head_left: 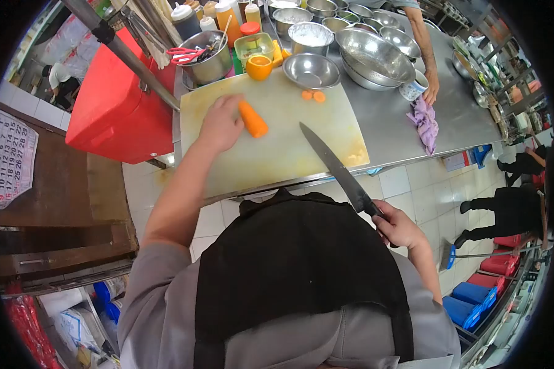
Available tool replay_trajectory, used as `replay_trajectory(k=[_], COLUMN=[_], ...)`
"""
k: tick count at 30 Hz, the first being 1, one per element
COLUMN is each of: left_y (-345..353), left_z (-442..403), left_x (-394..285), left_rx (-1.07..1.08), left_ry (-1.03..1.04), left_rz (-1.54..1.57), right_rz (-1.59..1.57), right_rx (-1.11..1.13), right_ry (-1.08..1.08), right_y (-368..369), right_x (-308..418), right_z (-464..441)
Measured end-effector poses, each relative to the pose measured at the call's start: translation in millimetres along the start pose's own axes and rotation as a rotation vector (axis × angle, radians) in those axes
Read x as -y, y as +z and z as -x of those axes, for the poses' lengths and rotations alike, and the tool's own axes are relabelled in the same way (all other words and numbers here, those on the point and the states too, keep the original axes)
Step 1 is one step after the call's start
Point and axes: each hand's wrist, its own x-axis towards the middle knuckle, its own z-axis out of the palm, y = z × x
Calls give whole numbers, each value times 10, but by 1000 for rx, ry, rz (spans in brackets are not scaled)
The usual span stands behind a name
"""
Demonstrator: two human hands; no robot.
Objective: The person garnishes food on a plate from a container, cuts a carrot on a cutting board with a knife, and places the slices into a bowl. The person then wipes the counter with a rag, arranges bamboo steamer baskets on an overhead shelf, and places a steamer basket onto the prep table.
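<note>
Orange carrot [253,120] lies toward the cutting board's [228,169] left edge, likely stiff, light, prone to roll, best pinned along its flanks; left hand [223,120] fingers curl beside it, grip unclear, right hand [401,226] fingers clasp the knife [340,168].

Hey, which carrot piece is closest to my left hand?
The long, thick carrot piece, right beside your left hand; the other two are small round slices farther off, near a metal bowl.
</note>
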Motion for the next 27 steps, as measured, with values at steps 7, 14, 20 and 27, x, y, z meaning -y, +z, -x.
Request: replay_trajectory(k=[7,14,20,27], left_y=[-112,153,297,453], left_z=[-19,421,598,529], left_x=[-224,-592,-766,-959], left_rx=[202,179,67,-71], left_ry=[283,20,-23,34], left_rz=[-255,150,199,164], right_rz=[141,231,267,471], right_rx=[-160,-182,-281,-330], right_ry=[-243,-85,-225,-402], right_y=[48,95,230,322], right_x=[-381,-119,-52,141], right_z=[-293,-287,-508,-710])
